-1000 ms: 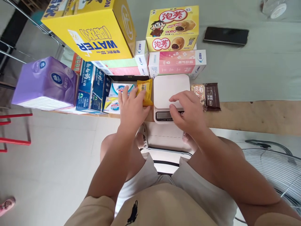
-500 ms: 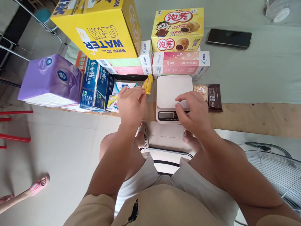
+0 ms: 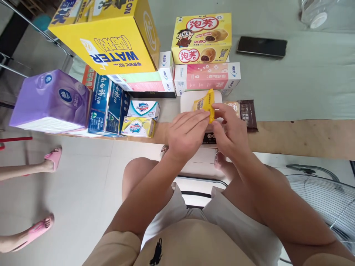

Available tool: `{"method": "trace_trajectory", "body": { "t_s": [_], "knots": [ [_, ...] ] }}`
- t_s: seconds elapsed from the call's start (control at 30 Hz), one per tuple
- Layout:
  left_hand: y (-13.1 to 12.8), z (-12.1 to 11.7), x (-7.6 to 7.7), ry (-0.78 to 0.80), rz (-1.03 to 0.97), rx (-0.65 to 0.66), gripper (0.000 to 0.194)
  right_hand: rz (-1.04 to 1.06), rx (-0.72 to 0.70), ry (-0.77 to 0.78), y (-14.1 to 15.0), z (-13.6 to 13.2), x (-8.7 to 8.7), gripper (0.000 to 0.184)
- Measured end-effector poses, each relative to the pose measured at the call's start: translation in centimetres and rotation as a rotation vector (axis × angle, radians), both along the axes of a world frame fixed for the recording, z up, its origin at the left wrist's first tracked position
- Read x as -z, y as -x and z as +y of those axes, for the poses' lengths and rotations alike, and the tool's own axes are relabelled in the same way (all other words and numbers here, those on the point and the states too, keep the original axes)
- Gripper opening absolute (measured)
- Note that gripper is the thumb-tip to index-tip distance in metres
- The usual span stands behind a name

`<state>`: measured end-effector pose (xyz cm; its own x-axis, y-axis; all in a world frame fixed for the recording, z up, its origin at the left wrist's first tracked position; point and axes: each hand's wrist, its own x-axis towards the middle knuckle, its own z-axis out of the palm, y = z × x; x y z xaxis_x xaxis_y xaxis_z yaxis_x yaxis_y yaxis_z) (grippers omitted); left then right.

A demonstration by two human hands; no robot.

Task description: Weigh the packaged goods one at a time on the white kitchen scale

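Note:
A small yellow snack packet is tilted above the white kitchen scale. My left hand is closed on the packet at its lower part, with the fingers stretched toward the right. At the packet's right edge is my right hand, its thumb and index finger apart and the index fingertip at the wrapper. Both hands and the packet cover most of the scale and its display. Right of the scale lie a clear-wrapped snack and a brown packet, partly behind my right hand.
Left of the scale are two soap boxes, blue toothpaste boxes and a purple tissue pack. Behind stand a large yellow box, a pink-and-white box and a yellow puff box. A phone lies farther right.
My left hand has moved right from beside the soap boxes to the scale, bringing the yellow packet. My right hand stays at the scale's right side. A person's pink-sandalled feet have shifted at the left.

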<state>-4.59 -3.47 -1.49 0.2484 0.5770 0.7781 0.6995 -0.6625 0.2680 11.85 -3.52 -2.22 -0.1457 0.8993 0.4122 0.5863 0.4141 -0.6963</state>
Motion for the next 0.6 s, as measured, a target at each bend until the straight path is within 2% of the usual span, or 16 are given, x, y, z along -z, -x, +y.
{"method": "trace_trajectory", "body": {
  "t_s": [0.1,0.2,0.27,0.43,0.6],
  "knots": [
    [-0.4,0.4,0.4,0.146,0.013,0.057,0.025,-0.096,0.091,-0.049,-0.5,0.2,0.3,0.032],
    [-0.1,0.4,0.2,0.276,0.016,0.119,0.022,-0.161,0.166,-0.067,-0.9,0.3,0.5,0.026],
    [0.3,0.3,-0.2,0.327,0.001,0.073,0.023,-0.169,0.211,-0.071,-1.2,0.4,0.7,0.025],
    [1.5,0.4,-0.3,0.417,-0.002,-0.172,0.022,-0.180,0.250,-0.065,-1.5,0.5,1.1,0.025],
    [1.7,0.5,0.2,0.491,0.042,-0.188,0.020,-0.182,0.248,-0.013,-1.1,0.5,1.2,0.030]
  ]
}}
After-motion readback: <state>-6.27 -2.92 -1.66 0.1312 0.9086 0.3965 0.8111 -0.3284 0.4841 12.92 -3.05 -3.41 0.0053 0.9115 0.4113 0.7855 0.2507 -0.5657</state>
